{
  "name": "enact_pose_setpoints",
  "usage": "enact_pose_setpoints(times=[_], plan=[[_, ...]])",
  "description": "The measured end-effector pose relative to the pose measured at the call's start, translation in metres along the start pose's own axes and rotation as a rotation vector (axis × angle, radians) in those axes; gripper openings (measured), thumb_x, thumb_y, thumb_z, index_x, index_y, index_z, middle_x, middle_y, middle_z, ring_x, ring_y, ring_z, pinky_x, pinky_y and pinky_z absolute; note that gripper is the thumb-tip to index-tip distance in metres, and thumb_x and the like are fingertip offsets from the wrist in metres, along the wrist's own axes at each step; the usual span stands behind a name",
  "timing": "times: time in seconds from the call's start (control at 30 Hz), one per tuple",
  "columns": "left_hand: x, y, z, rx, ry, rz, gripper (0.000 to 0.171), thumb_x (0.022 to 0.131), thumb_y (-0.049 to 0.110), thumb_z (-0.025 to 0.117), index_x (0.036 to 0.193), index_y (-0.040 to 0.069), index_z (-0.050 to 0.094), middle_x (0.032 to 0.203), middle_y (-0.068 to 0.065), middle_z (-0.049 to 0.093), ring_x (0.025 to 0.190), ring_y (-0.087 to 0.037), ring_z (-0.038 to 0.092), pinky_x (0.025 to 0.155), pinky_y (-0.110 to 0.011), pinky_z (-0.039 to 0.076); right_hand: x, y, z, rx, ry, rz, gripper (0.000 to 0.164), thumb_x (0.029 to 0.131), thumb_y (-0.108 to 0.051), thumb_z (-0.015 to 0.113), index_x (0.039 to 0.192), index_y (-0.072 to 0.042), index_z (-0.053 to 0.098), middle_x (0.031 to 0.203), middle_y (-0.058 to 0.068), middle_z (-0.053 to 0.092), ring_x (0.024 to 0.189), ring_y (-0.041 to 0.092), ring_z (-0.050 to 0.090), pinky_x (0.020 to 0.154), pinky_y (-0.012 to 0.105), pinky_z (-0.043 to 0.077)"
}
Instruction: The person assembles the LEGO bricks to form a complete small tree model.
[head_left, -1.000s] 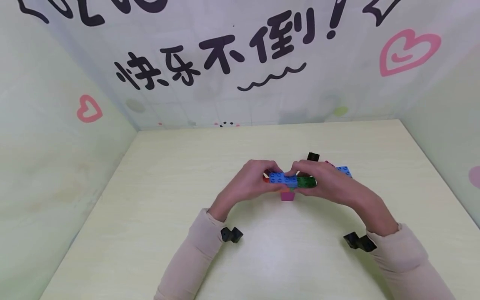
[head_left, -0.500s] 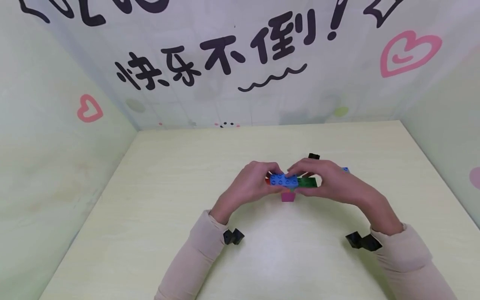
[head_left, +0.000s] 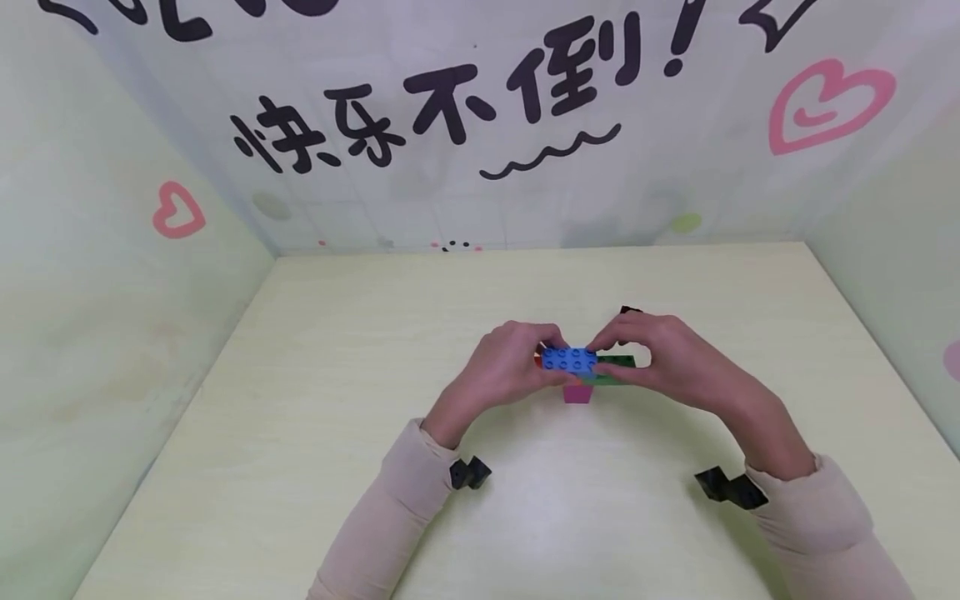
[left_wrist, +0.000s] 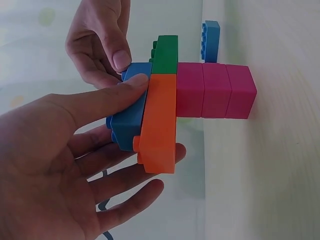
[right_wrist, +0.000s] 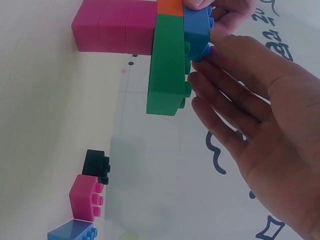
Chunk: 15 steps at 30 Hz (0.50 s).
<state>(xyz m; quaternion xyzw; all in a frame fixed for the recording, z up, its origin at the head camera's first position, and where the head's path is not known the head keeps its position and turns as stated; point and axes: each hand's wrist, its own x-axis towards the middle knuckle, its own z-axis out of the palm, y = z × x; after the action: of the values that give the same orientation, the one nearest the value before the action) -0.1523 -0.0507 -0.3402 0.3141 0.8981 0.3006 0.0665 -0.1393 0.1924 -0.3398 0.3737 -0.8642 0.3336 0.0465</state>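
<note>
A blue brick (head_left: 568, 360) lies on top of a small brick build, its studs facing up. Beneath it an orange brick (left_wrist: 160, 120) and a green brick (right_wrist: 167, 65) sit end to end, carried by a column of magenta bricks (left_wrist: 216, 91) on the table. My left hand (head_left: 504, 365) pinches the blue brick, thumb on its near side, other fingers spread behind the build. With thumb and fingertips my right hand (head_left: 678, 367) pinches the blue brick's right end, over the green brick. In the left wrist view the blue brick leans slightly against the orange one.
Behind the build, in the right wrist view, a black brick (right_wrist: 93, 166), a pink brick (right_wrist: 83, 198) and another blue brick (right_wrist: 72, 231) stand in a row on the pale table (head_left: 337, 333). A printed backdrop (head_left: 375, 200) closes off the table's far edge.
My right hand has slid slightly right and its fingers have drawn back to the blue brick's end, uncovering more of the green brick. The left hand keeps its grip nearly unmoved.
</note>
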Motion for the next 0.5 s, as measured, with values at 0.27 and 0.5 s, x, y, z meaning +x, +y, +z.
enact_pose_setpoints(times=[0.27,0.5], plan=[[0.004,-0.005,0.009,-0.03,-0.032,-0.029,0.035,0.08,0.037,0.082,0.102,0.016,0.064,0.089,0.009,0.064,0.075,-0.006,0.057,0.064,-0.021,0.046,-0.003,-0.003,-0.001,-0.025,-0.008,0.044,0.03,0.077,-0.012,0.084,0.103,-0.019,0.072,0.093,-0.016,0.062,0.084,0.008,0.06,0.069,0.023,0.049],[0.01,-0.007,0.024,0.05,-0.077,-0.087,0.045,0.079,0.036,0.083,0.113,0.013,0.065,0.097,0.005,0.065,0.083,-0.009,0.057,0.073,-0.022,0.044,-0.006,0.006,-0.01,-0.081,0.058,0.102,0.027,0.083,-0.016,0.08,0.108,-0.018,0.071,0.098,-0.012,0.066,0.088,0.011,0.061,0.071,0.03,0.051]])
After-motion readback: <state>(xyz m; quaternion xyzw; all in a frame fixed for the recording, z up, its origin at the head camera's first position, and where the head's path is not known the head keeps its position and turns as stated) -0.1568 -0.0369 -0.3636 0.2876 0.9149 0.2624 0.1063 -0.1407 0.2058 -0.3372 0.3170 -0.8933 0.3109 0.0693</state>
